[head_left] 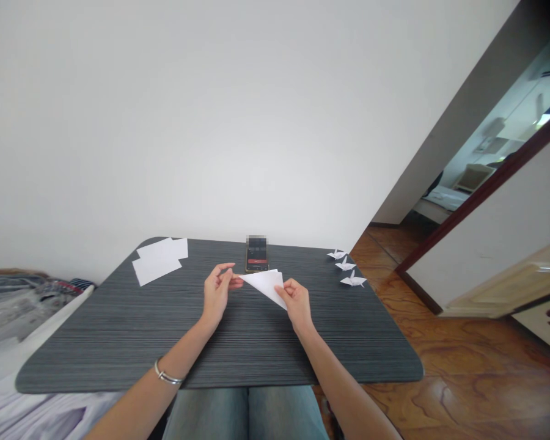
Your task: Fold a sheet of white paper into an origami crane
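Note:
A white sheet of paper [264, 283], folded into a triangle, is held up above the middle of the table. My right hand [296, 299] pinches its right side between thumb and fingers. At the pointed left corner, my left hand [218, 289] has its thumb and index finger closed on the tip, with the other fingers loosely curled. Just behind the paper a phone [257, 254] stands tilted up, its lower edge close to the paper's top.
Several loose white sheets [157, 269] lie overlapping at the table's back left. Three white paper cranes [345, 264] stand in a row near the right edge. The dark table [238, 360] meets a white wall behind; clothes [22, 311] are heaped at left.

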`<state>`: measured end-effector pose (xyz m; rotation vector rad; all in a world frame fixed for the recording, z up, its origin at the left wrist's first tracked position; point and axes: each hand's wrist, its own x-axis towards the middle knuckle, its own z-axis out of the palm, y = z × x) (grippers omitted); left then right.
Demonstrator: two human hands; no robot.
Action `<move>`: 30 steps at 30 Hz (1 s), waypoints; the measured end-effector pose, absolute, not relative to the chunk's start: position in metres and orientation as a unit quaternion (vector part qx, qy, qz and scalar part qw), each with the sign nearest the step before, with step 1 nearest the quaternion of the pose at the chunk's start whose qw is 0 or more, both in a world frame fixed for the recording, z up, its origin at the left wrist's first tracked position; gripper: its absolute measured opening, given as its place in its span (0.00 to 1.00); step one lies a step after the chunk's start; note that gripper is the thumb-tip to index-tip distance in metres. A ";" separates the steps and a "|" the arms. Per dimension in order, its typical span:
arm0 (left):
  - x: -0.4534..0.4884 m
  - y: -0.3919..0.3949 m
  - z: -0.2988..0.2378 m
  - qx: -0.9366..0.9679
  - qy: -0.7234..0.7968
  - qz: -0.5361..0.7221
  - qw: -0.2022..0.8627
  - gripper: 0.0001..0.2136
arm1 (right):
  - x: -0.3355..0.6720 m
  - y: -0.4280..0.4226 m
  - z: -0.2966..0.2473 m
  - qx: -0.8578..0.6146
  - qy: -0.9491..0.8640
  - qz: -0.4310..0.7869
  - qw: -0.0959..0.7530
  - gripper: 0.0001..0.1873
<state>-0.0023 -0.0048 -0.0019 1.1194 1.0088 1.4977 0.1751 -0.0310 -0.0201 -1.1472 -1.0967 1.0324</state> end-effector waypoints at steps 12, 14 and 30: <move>0.002 -0.009 0.002 0.512 0.375 0.578 0.513 0.11 | 0.175 -0.031 -0.019 -0.480 -0.458 0.450 0.598 0.14; 0.002 -0.008 0.001 0.512 0.370 0.575 0.520 0.11 | 0.175 -0.032 -0.019 -0.467 -0.458 0.459 0.601 0.13; 0.001 -0.006 -0.002 0.536 0.398 0.544 0.508 0.13 | 0.171 -0.036 -0.015 -0.459 -0.489 0.514 0.535 0.25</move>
